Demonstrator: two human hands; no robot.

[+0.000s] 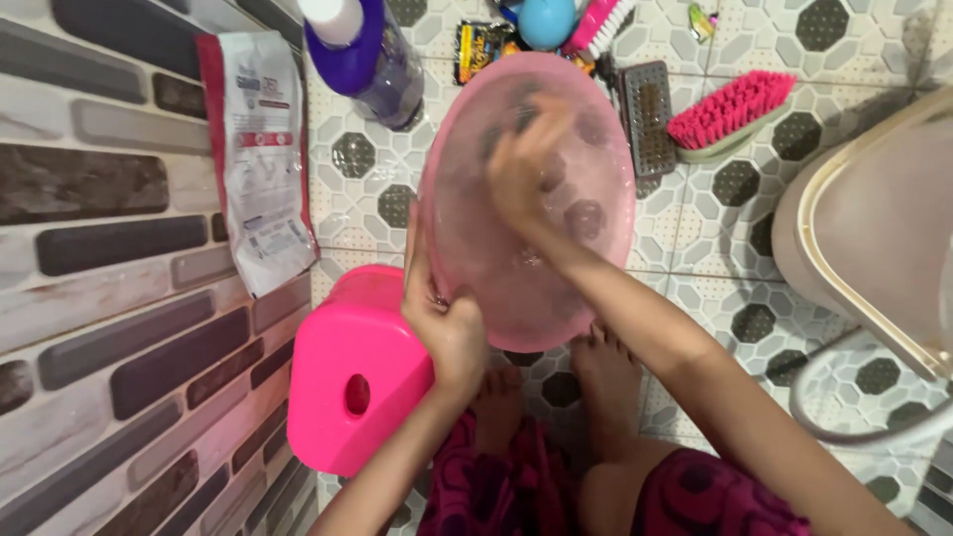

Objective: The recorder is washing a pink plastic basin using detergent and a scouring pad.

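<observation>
A translucent pink plastic basin [531, 199] is held tilted above the patterned floor tiles [715, 238], the left hand [447, 323] clamped on its near rim while the right hand [526, 164] presses inside it (blurred, so its grip cannot be told). Just left stands a bright pink stool [357, 377]. Beyond lean a white-and-red printed pouch [260, 159] against the brick-patterned wall, a purple bottle [372, 55], and a pink scrub brush [730, 114].
</observation>
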